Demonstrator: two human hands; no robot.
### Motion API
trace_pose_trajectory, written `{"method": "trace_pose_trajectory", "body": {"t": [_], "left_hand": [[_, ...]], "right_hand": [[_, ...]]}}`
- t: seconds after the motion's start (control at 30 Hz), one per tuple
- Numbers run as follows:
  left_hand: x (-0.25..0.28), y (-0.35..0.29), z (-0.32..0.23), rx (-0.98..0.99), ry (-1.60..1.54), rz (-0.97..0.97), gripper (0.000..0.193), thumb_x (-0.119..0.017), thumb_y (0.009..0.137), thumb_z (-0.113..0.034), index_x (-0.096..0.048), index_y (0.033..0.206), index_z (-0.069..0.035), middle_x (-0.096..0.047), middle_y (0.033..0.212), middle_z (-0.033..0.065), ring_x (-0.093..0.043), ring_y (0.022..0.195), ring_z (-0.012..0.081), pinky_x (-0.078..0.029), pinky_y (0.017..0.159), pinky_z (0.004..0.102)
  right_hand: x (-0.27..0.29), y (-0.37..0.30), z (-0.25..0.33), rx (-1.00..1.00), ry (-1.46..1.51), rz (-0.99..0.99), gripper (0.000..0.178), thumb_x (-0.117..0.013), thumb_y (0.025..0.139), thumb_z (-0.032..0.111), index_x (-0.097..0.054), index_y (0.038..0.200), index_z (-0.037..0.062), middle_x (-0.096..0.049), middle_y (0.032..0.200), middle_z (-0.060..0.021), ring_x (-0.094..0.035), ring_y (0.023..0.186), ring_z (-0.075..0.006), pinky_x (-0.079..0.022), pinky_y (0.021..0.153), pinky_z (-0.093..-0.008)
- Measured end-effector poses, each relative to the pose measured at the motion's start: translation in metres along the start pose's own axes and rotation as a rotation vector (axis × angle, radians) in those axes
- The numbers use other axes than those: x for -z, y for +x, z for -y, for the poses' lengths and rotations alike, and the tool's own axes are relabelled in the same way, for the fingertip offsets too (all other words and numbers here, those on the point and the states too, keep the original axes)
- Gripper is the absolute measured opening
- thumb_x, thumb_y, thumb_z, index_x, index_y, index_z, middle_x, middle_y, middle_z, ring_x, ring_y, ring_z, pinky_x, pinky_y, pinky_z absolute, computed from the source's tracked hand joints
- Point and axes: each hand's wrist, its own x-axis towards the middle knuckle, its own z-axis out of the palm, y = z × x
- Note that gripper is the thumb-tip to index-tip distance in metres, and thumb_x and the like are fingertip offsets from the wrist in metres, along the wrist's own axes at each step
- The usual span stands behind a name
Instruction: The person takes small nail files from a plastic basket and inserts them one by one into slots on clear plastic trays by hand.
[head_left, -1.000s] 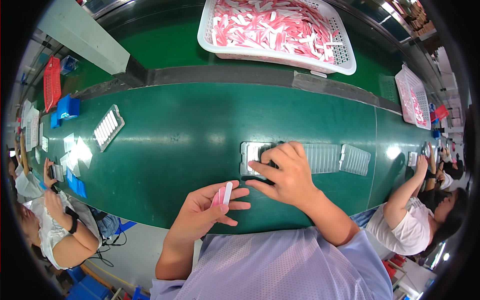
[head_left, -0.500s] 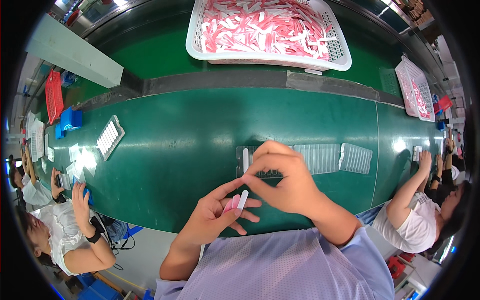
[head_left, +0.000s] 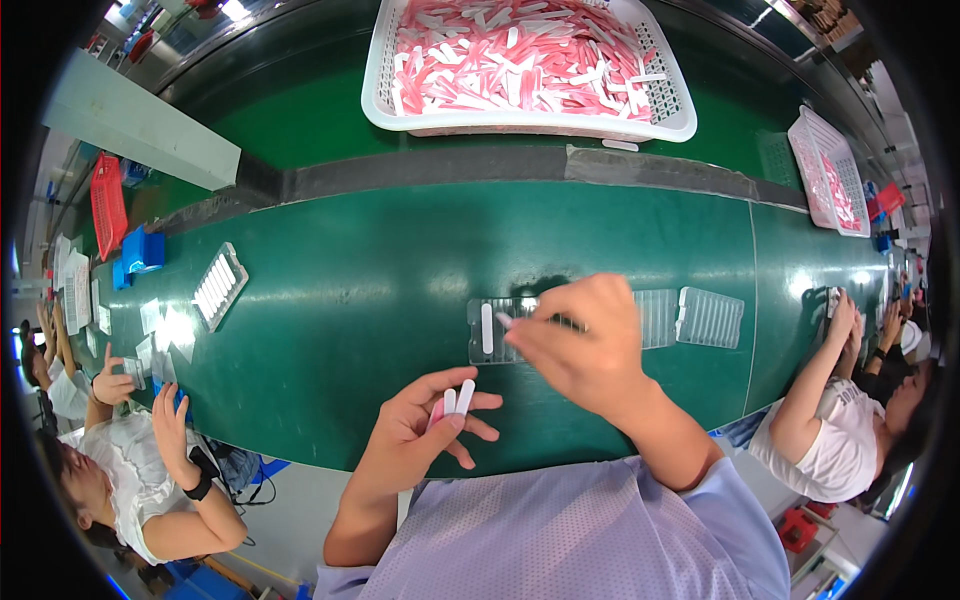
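My left hand [head_left: 420,425] is closed around a few small flat strips [head_left: 450,402] with rounded ends, white and pink; some fingers stretch out past them. Over a clear slotted plastic tray [head_left: 475,350], my right hand [head_left: 580,345] pinches one pinkish strip [head_left: 504,321] by its end, somewhat blurred by motion. A white strip [head_left: 487,328] lies in the leftmost slot of that tray. My right hand covers much of the tray's right part. Beyond it are more clear slotted trays [head_left: 657,318], the rightmost one [head_left: 711,318] slightly turned.
A white basket [head_left: 530,124] heaped with pink and white strips stands behind a dark ledge [head_left: 420,170]. One tray [head_left: 222,287] with white strips lies at left, near blue boxes [head_left: 143,250]. Co-workers sit at both sides [head_left: 165,480]; another basket [head_left: 825,170] stands far right.
My right hand has moved away from my left hand, up and right over the tray, with a strip in its fingers. My left hand has shifted slightly left.
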Motion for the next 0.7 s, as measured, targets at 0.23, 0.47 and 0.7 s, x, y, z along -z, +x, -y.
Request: {"method": "trace_pose_trajectory", "body": {"t": [0.23, 0.47, 0.7], "left_hand": [[-0.007, 0.002, -0.012, 0.026, -0.064, -0.027, 0.063, -0.049, 0.104, 0.002, -0.022, 0.161, -0.002, -0.065, 0.132, 0.0274, -0.074, 0.104, 0.0283, -0.064, 0.068, 0.0315], [-0.019, 0.005, -0.017, 0.059, 0.026, 0.088, 0.068, -0.046, 0.105, 0.002, -0.011, 0.164, -0.002, -0.067, 0.126, 0.0231, -0.074, 0.101, 0.0252, -0.061, 0.065, 0.0280], [-0.020, 0.008, -0.015, 0.097, 0.035, 0.150, 0.068, -0.046, 0.104, 0.003, -0.012, 0.163, 0.000, -0.067, 0.126, 0.0250, -0.075, 0.093, 0.0277, -0.052, 0.054, 0.0256]], "right_hand": [[0.000, -0.009, -0.002, 0.112, -0.170, 0.099, 0.048, -0.091, 0.066, 0.031, -0.074, 0.107, 0.0134, -0.064, 0.119, -0.0046, -0.059, 0.109, -0.0279, -0.043, 0.092, -0.0441], [0.006, -0.012, 0.020, -0.185, 0.381, 0.364, 0.026, -0.084, 0.078, 0.013, -0.075, 0.103, 0.0080, -0.064, 0.083, -0.0046, -0.062, 0.075, -0.0216, -0.049, 0.068, -0.0362], [0.005, -0.011, 0.021, -0.257, 0.524, 0.469, 0.016, -0.085, 0.082, 0.008, -0.078, 0.096, 0.0066, -0.064, 0.075, -0.0035, -0.059, 0.063, -0.0154, -0.046, 0.054, -0.0301]]}}
